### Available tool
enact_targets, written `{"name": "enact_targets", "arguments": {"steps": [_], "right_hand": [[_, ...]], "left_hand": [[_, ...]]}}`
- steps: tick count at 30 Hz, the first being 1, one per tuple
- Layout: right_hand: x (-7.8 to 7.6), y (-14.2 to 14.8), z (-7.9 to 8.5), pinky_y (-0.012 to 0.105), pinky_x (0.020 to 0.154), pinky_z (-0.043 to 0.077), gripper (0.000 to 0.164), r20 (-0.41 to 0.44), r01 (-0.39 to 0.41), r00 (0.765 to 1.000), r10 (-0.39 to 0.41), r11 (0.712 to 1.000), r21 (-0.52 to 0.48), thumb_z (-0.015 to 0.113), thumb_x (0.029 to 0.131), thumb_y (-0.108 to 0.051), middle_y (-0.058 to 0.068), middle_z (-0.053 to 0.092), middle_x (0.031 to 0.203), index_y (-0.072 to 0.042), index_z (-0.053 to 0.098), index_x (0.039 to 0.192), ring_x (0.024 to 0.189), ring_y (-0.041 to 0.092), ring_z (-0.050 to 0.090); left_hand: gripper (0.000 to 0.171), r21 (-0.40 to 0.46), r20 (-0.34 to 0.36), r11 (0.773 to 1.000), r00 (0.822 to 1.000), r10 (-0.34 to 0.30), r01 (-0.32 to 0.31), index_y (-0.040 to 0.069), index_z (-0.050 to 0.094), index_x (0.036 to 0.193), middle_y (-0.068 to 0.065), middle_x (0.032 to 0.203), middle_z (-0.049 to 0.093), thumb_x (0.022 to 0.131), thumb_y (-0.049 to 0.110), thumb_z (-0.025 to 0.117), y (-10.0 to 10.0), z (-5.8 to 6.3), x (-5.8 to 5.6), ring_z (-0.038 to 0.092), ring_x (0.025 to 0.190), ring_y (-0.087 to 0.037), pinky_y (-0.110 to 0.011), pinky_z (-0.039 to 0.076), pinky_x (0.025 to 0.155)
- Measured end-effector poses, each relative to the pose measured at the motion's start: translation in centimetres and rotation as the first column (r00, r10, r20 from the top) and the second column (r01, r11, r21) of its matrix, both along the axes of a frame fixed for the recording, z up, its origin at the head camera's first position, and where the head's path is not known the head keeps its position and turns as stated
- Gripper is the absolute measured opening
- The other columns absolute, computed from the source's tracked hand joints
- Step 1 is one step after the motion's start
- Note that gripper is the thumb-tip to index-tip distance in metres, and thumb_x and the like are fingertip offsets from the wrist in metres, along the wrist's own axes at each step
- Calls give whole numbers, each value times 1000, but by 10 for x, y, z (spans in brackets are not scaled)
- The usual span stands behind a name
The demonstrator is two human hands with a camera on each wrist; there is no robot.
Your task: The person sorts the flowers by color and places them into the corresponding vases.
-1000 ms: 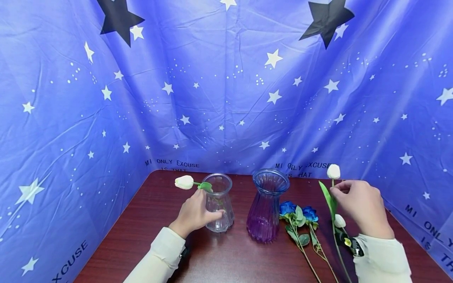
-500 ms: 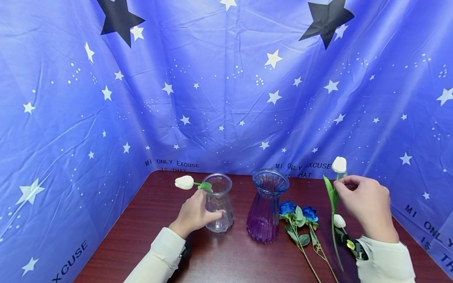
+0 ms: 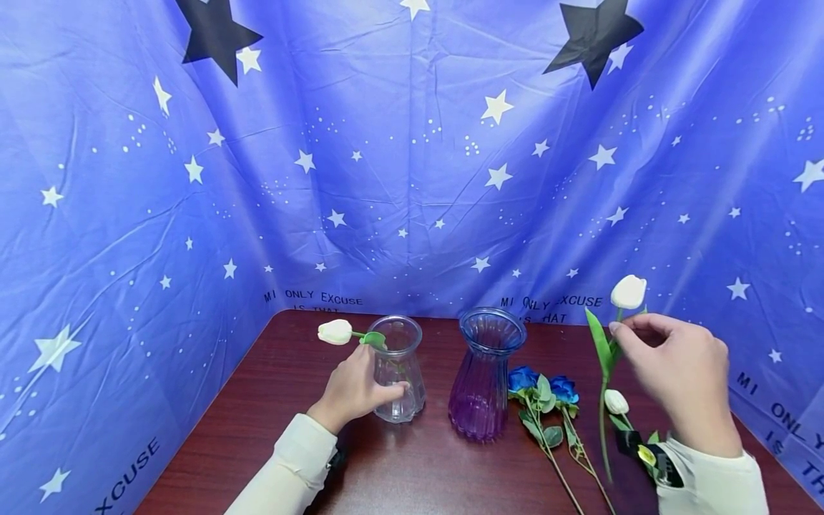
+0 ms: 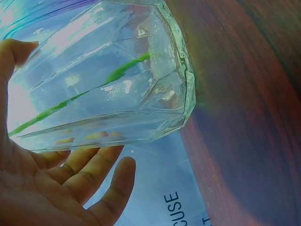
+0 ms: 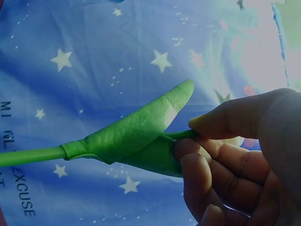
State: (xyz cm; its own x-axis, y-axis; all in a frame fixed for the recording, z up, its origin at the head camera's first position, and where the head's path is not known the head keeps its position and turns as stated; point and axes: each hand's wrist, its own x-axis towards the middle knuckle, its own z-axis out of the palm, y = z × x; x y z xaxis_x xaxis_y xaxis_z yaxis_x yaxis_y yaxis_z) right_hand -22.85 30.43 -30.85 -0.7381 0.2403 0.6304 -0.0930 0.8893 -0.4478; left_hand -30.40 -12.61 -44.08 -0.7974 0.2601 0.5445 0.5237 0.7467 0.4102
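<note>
Compared with a second ago, the held tulip (image 3: 628, 292) is showing higher and further right in the head view, with the right hand (image 3: 682, 379) shifting rightward. That hand is pinching the stem just below the bloom between thumb and fingers, leaving the lower stem hanging; with so high a hold, the foot could be swinging into neighbours. Near its wrist, at lower right, another white tulip (image 3: 616, 402) is lying where the sleeve might be dragging it. Left of that, blue roses (image 3: 523, 379) are resting on the table (image 3: 412, 479). Near the centre, the left hand (image 3: 350, 386) is gripping the clear vase (image 3: 399, 368), whose leaning tulip (image 3: 335, 332) is sticking out leftward; a bump there could be dislodging it. Just right, the purple vase (image 3: 483, 386) is standing upright. Behind everything, a starry curtain (image 3: 412, 179) is hanging.
</note>
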Motion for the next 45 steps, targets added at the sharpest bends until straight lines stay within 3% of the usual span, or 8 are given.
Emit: {"name": "enact_targets", "arguments": {"steps": [10, 23, 36, 45], "right_hand": [[7, -7, 6, 26, 65, 29, 17, -48, -7, 999, 8, 1000, 7, 77, 89, -39, -7, 70, 65, -23, 79, 82, 55, -13, 46], [17, -17, 9, 13, 61, 32, 10, -169, -49, 985, 40, 997, -55, 85, 82, -33, -38, 54, 61, -25, 79, 79, 54, -18, 47], [26, -30, 18, 9, 57, 33, 9, -262, -110, 961, 89, 992, -65, 87, 79, -27, -39, 56, 64, -25, 79, 77, 56, -21, 50], [37, -42, 26, 9, 54, 34, 10, -319, -145, 942, 105, 984, -104, 88, 79, -21, -32, 58, 62, -25, 79, 78, 53, -14, 48]], "left_hand": [[78, -5, -3, 1000, 1000, 11, -11, 10, 57, 130, 0, 102, 68, 69, 48, 89, -1, -1, -1, 68, 80, -17, -41, 58, 65], [82, -4, 1, 1000, 1000, 8, -8, 7, 56, 133, -3, 105, 69, 69, 47, 88, -1, -1, 0, 70, 80, -20, -43, 59, 65], [82, -1, -5, 1000, 1000, 6, -6, 8, 56, 133, -4, 107, 69, 69, 48, 88, 0, -1, -1, 69, 80, -20, -43, 59, 66], [80, -3, -3, 1000, 1000, 5, -5, 10, 57, 132, -1, 106, 69, 69, 49, 88, -1, -1, -1, 69, 81, -17, -40, 58, 64]]}}
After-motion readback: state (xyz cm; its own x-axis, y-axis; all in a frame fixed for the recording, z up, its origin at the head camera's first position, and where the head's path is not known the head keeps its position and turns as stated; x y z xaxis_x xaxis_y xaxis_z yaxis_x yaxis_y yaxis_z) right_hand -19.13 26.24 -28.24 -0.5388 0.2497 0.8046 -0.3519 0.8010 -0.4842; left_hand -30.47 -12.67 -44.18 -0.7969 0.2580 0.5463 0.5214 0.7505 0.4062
